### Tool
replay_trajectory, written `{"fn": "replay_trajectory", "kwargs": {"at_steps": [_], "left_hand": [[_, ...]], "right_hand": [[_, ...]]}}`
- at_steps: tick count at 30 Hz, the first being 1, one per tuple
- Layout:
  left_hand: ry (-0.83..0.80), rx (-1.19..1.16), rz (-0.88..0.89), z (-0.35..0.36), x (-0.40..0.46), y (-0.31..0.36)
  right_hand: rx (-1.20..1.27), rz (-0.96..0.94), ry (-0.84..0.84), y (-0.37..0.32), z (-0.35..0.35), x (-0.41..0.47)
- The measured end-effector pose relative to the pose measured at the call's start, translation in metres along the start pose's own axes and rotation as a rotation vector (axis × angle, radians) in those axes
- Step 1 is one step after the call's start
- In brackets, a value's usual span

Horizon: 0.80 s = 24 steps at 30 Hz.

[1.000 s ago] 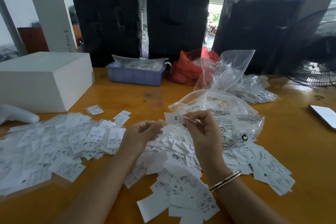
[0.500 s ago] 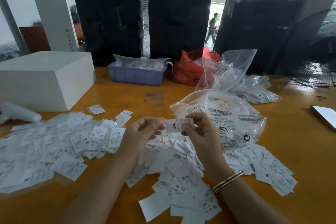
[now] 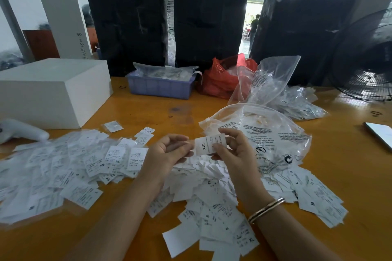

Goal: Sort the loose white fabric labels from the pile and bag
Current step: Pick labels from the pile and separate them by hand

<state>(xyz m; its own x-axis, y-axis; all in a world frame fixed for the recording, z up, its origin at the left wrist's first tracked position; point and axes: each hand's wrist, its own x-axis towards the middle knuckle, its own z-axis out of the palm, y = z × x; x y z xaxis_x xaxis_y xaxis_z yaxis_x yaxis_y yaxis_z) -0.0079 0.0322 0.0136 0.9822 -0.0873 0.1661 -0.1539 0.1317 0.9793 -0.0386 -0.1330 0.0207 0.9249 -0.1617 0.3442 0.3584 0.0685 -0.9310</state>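
Both hands are up over the middle of the yellow worktop (image 3: 131, 116), holding one small white label (image 3: 206, 146) between them. The label is turned flat toward the face — most likely so the size, "XXL", can be read before it goes to the right heap.

The right hand (image 3: 235, 150) pinches the label's right side: its thumb and first fingers (image 3: 228, 133) are curled in and closed on the cloth. The left hand (image 3: 169, 151) has its fingers bent and close together, with the tips touching the label's left edge. It looks like a light pinch, but the view is a bit blurry there, so I am not fully sure how firm it is.

Under the hands, toward the near edge, lies the messy pile of labels (image 3: 212, 207) not sorted yet. Toward the left edge is a flatter spread of labels (image 3: 63, 167), some showing XS and XL. The clear plastic bag (image 3: 271, 133) lies just behind the right hand, toward the right side, with its mouth facing the hands — handy for reaching in.

At the far edge sit a white box (image 3: 53, 89), a blue tray (image 3: 161, 87) and a red bag (image 3: 220, 78). A phone (image 3: 379, 133) lies at the right edge.
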Motion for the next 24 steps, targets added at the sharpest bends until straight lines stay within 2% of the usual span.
{"fn": "replay_trajectory", "kwargs": {"at_steps": [2, 7, 9, 14, 19, 24], "left_hand": [[-0.004, -0.018, -0.012, -0.001, 0.001, -0.002], [0.004, -0.169, -0.031, -0.002, 0.002, 0.0], [-0.022, -0.242, -0.041, -0.002, 0.002, 0.001], [-0.103, -0.284, -0.062, -0.002, 0.0, 0.003], [-0.115, -0.298, -0.064, 0.0, 0.0, 0.003], [-0.122, -0.267, -0.043, 0.001, -0.002, 0.005]], "right_hand": [[0.057, 0.05, 0.0, 0.0, 0.001, 0.001], [0.409, 0.231, 0.066, -0.001, -0.002, 0.005], [0.454, 0.253, 0.063, -0.003, -0.005, 0.007], [0.323, 0.206, 0.014, -0.007, -0.007, 0.005], [-0.041, 0.096, -0.079, -0.008, 0.001, 0.002], [-0.028, 0.138, -0.043, -0.006, 0.003, 0.001]]}}
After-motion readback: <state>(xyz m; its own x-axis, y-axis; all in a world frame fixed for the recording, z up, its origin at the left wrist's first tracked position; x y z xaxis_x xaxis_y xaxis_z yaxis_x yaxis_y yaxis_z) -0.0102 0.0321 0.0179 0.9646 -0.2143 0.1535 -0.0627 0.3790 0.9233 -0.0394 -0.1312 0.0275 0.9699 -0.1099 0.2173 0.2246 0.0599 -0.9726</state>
